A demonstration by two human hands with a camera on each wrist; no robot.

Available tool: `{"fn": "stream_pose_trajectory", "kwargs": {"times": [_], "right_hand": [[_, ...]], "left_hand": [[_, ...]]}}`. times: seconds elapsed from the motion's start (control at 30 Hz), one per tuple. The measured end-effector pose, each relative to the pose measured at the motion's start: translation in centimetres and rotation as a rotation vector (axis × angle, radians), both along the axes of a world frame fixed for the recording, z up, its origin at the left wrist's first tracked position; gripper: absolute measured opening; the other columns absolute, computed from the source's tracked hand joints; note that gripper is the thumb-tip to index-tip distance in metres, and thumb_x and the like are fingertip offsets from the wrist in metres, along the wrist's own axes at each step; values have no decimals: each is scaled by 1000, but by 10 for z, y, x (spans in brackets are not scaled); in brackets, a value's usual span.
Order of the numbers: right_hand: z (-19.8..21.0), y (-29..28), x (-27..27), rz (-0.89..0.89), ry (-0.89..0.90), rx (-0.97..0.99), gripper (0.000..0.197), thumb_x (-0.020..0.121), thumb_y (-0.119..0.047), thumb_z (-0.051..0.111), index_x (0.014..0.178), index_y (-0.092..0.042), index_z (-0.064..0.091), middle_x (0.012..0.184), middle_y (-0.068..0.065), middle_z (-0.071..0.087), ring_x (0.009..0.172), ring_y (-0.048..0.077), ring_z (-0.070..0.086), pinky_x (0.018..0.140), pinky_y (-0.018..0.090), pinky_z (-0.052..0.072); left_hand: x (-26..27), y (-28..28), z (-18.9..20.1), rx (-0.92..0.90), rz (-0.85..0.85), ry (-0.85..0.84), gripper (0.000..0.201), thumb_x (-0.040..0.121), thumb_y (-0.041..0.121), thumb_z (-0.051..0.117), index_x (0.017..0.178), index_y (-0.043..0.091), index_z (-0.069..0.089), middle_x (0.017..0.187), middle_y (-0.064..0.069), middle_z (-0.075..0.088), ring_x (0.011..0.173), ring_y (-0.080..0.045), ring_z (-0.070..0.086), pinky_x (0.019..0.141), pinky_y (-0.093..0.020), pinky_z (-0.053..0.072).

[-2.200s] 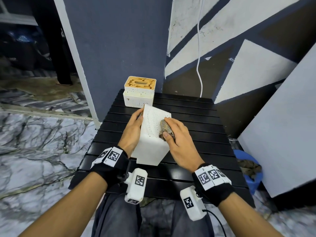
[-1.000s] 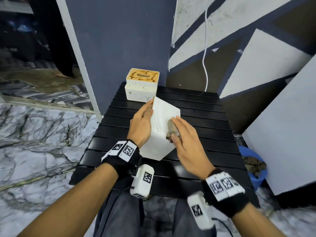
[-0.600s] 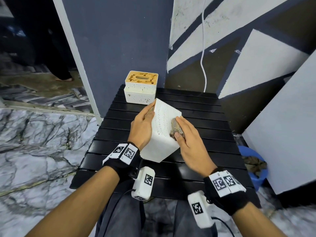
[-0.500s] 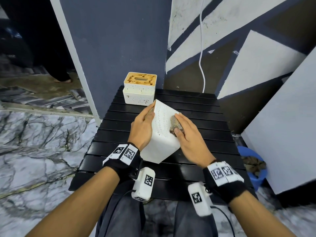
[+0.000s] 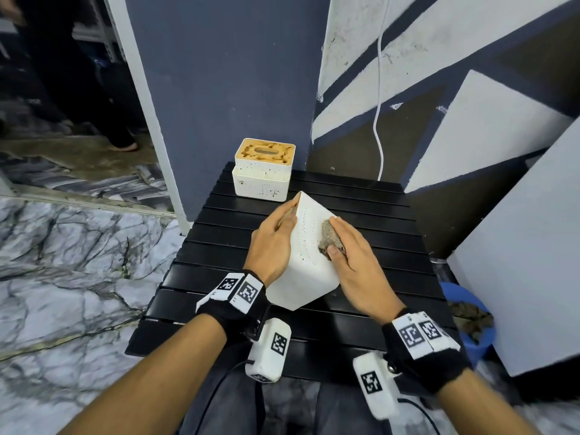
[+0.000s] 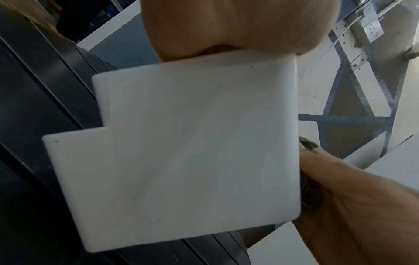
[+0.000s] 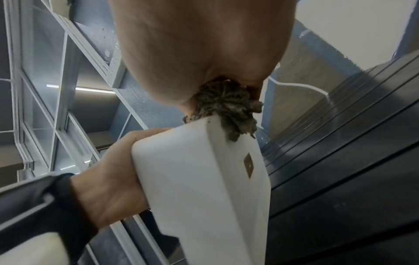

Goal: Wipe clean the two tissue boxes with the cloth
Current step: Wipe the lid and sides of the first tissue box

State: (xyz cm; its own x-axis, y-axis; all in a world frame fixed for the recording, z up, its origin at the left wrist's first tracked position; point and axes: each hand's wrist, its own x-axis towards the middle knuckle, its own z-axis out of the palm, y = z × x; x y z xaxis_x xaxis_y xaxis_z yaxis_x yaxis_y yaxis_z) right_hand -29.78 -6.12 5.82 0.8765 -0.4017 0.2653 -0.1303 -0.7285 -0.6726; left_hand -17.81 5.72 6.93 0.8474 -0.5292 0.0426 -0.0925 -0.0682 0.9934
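Note:
A white tissue box (image 5: 306, 262) (image 6: 181, 152) (image 7: 204, 188) stands tilted on the black slatted table (image 5: 361, 215), one speckled face turned up. My left hand (image 5: 276, 243) grips its left side, fingers reaching to the top corner. My right hand (image 5: 348, 255) holds a wadded brownish cloth (image 5: 329, 238) (image 7: 226, 111) and presses it against the box's right face near the upper edge. A second white tissue box (image 5: 262, 174) with a stained wooden lid stands upright at the table's far left corner.
A dark blue wall pillar (image 5: 219, 89) rises behind the far box. A white cable (image 5: 379, 120) hangs down the painted wall. A blue bucket (image 5: 470, 318) with rags sits on the floor right of the table, under a slanted white panel (image 5: 518, 262).
My right hand has slid the cloth up the box's face toward its top edge. My left hand keeps the same grip; the box stays tilted.

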Motion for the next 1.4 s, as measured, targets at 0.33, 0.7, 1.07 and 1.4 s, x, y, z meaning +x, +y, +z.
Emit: {"fn": "stream_pose_trajectory", "kwargs": {"times": [0.33, 0.7, 1.07, 1.4], "right_hand": [[11, -49, 55, -45, 104, 72, 44, 101, -21, 38, 144, -14, 32, 149, 5, 33, 137, 18, 31, 110, 22, 19], [-7, 39, -38, 39, -20, -155, 55, 96, -42, 30, 148, -24, 26, 152, -12, 25, 139, 2, 19, 116, 21, 14], [7, 24, 1, 29, -22, -46, 51, 99, -32, 36, 147, -17, 27, 152, -4, 27, 140, 9, 21, 117, 24, 15], [18, 19, 22, 40, 17, -32, 47, 101, -26, 38, 146, -15, 29, 152, 2, 29, 139, 14, 25, 114, 19, 14]], "left_hand": [[-6, -1, 7, 43, -1, -35, 36, 105, 32, 40, 137, 42, 55, 118, 23, 56, 96, 16, 50, 71, -2, 36], [-13, -3, 3, 20, 15, -42, 34, 105, 38, 40, 133, 44, 57, 133, 17, 60, 121, -5, 53, 103, -23, 39], [-16, -4, 6, -7, 56, -32, 35, 105, 34, 40, 133, 42, 59, 135, 15, 60, 118, -5, 54, 93, -15, 37], [-14, -3, 3, 27, 54, -35, 37, 105, 38, 36, 136, 44, 56, 138, 11, 59, 121, -8, 54, 105, -25, 41]]}}
